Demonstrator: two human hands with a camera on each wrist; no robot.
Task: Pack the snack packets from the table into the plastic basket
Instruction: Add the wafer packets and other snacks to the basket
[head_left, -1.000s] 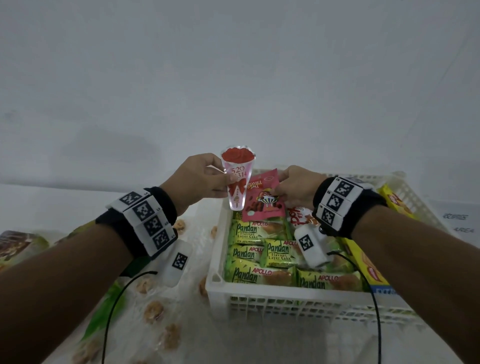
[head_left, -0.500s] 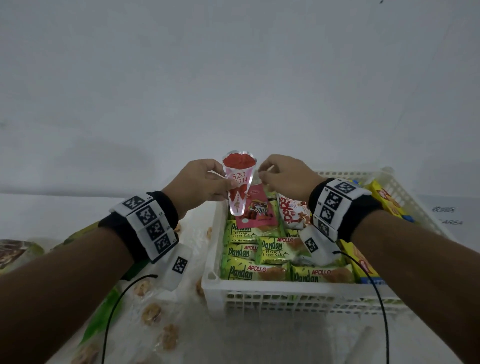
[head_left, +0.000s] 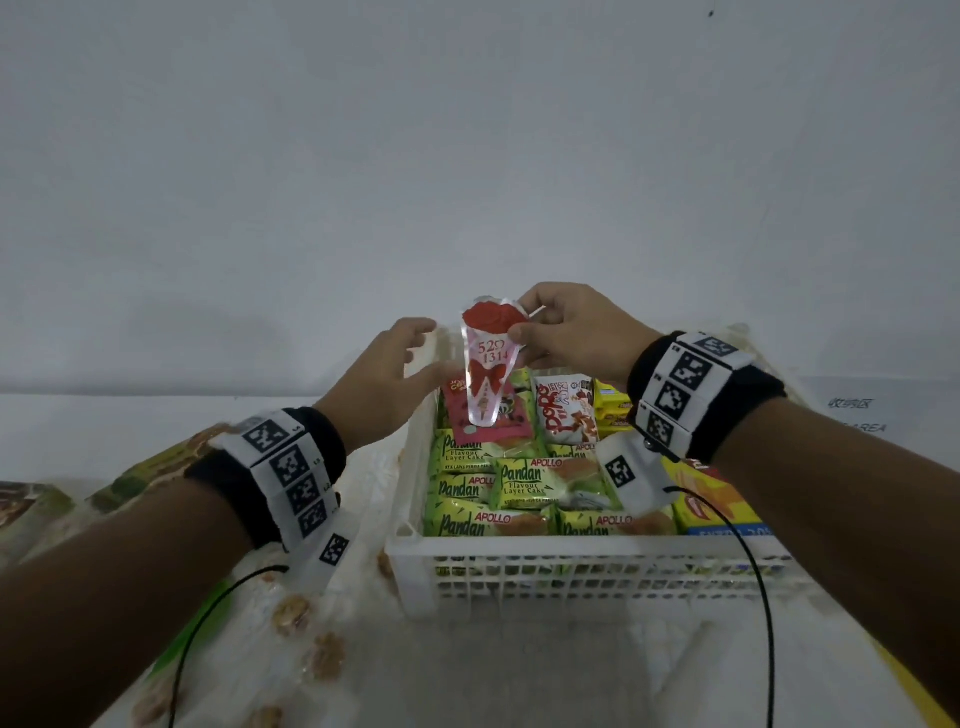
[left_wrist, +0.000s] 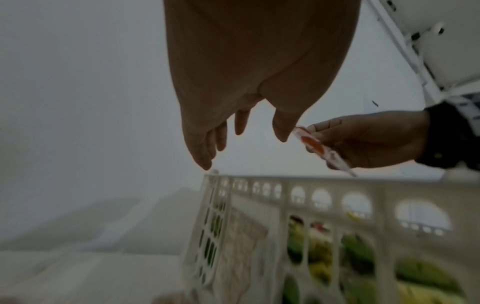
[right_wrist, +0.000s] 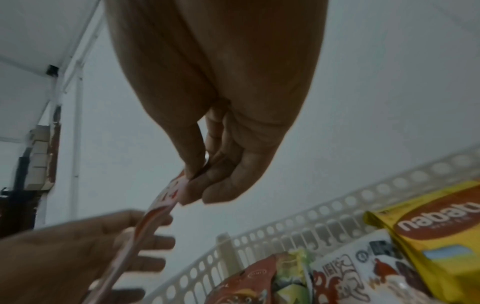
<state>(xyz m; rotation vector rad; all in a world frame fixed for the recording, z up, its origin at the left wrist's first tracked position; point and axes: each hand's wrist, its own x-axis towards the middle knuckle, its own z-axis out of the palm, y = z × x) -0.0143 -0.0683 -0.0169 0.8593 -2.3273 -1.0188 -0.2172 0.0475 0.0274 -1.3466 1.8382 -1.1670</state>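
- The cone-shaped packet, held above the far end of the white basket, reads "520" over "1314".
- Green packets in the basket's near half read "APOLLO", "Pandan", "Flavour Layer Cake".
- A white packet at the basket's far end reads "POPO".
- A yellow pack by the basket's far wall reads "nabati".
- A sign right of the basket reads "AREA".
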